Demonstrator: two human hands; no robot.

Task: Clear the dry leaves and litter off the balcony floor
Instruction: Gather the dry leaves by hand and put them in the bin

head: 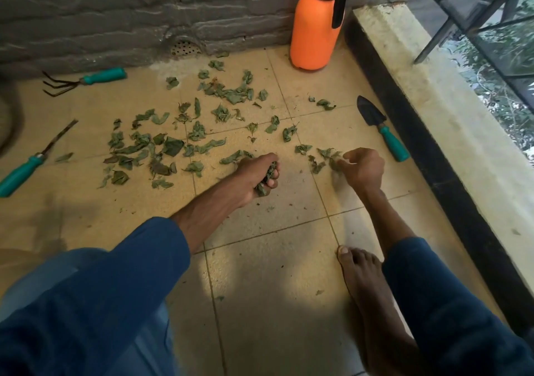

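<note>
- Dry leaves (172, 146) were strewn over the tiled floor (260, 260), thickest from the left-centre up towards the wall (86, 14); small crumbs were seen nearer the person.
- The left hand (257, 173) was closed round a bunch of leaves, fingers curled tight. Most of the bunch was hidden in the fist and only its ends were seen.
- The right hand (364, 170) was lowered to a small cluster of leaves. Its thumb and forefinger appeared to be pinched on one leaf, though that spot was smeared by blur; the other fingers were curled under.
- A trowel (381, 130) was laid near the ledge (433, 101), right of the leaves.
- A sprayer (315, 26) was stood in the corner, its top cut off by the frame.
- A rake (83, 81) was laid by the wall, and a weeder (31, 161) at the left edge, its handle end cut off.
- A drain (185, 47) was set at the foot of the wall.
- One bare foot (367, 283) was planted on the floor, its heel hidden by the right sleeve (448, 303).
</note>
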